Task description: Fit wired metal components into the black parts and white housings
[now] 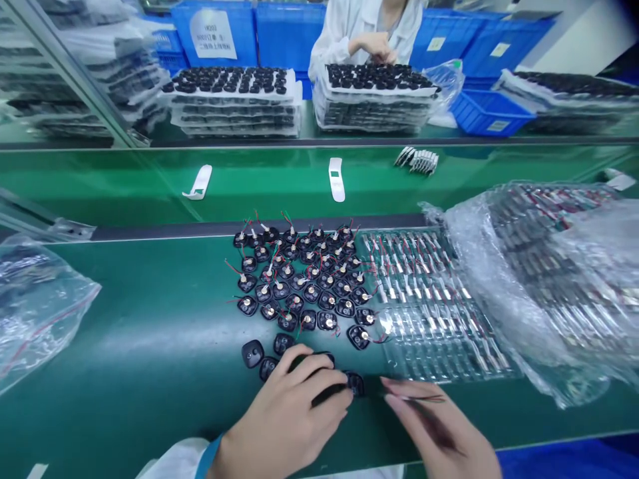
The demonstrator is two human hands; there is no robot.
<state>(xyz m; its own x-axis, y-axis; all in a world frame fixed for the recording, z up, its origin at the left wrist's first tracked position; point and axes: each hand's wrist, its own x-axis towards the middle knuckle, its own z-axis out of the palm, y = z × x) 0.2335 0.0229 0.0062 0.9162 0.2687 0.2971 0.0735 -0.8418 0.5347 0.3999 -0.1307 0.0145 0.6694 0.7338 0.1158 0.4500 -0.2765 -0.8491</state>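
Black housings with red and green wires lie in a loose cluster near the middle of the green bench in the head view. A few bare ones sit just in front of the hands. The left hand has its fingers curled down around 1 black housing at the near edge. Just beside it, the right hand pinches thin, blurred tweezers between thumb and fingers.

A clear tray of small wired parts touches the cluster's right edge. Further right, a plastic-wrapped stack overlaps that tray, and another bag lies at the left.

Beyond, 2 white strips rest on the green belt. Across it, a co-worker's hands are held above stacked trays of black parts, with blue crates behind.
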